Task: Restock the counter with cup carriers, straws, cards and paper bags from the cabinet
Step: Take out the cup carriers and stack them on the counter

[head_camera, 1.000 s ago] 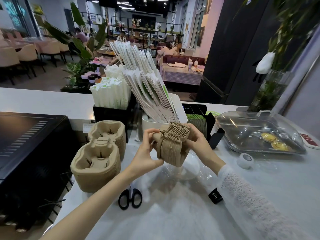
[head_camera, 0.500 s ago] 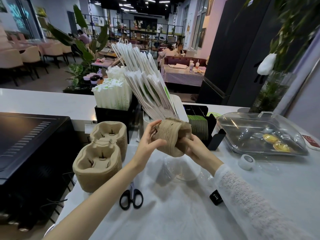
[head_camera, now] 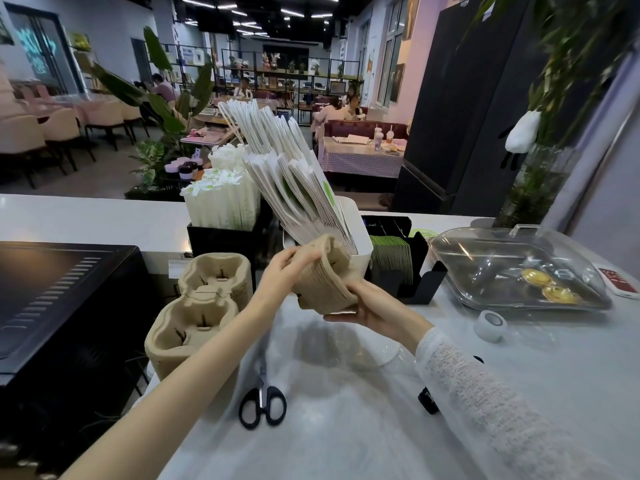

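Hands meet over the counter (head_camera: 519, 393) around a nested bundle of cup carriers (head_camera: 323, 277), held in the air in front of the white bin of paper bags (head_camera: 298, 188). The left hand (head_camera: 282, 271) grips the bundle's upper left end, fingers curled over the rim; the right hand (head_camera: 370, 303) cups its lower right edge from beneath, fingers wrapped under it. The bundle lies tilted, its stacking axis running from upper left down to lower right, the open cup wells apparently facing up and away, though blur makes that uncertain.

Two carrier stacks (head_camera: 197, 317) already stand to the left, just beside the left forearm, well wells-up. That places the likely destination on the left hand's side, so the bundle would need turning level before it can sit on them. Straws (head_camera: 221, 202) and cards (head_camera: 391, 254) fill their holders behind. Scissors (head_camera: 263, 403) lie below the hands.
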The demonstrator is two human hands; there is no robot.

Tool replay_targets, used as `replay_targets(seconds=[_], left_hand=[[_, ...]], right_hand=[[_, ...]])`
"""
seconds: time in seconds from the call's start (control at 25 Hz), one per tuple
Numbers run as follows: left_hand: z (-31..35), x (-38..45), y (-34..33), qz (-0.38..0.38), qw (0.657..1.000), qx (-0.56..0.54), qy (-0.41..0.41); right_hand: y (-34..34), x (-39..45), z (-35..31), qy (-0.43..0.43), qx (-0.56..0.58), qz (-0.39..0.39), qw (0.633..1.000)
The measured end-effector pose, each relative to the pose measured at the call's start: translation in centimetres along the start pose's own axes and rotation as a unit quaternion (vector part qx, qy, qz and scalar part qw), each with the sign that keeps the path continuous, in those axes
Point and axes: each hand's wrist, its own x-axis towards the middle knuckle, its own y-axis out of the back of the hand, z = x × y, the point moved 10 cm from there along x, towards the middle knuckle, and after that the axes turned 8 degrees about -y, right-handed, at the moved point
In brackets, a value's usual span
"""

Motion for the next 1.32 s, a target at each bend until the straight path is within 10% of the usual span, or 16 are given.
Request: replay_targets(seconds=[0.44,0.76,1.32], left_hand=[[-1.1,1.5,3.7,0.002,0.977,0.205,0.056],[-0.4,1.4,4.5,-0.056,0.893,0.447,-0.007],[-0.6,0.3,2.9,-0.063,0.875,0.473,-0.077]], right_hand=[[-0.1,2.0,1.7,-0.05,0.022,0.063,0.997],[-2.0,4.2,1.5,-0.031,-0.076,0.081,0.993],[-1.5,6.1,2.0,-0.01,-0.144,0.16,0.977]])
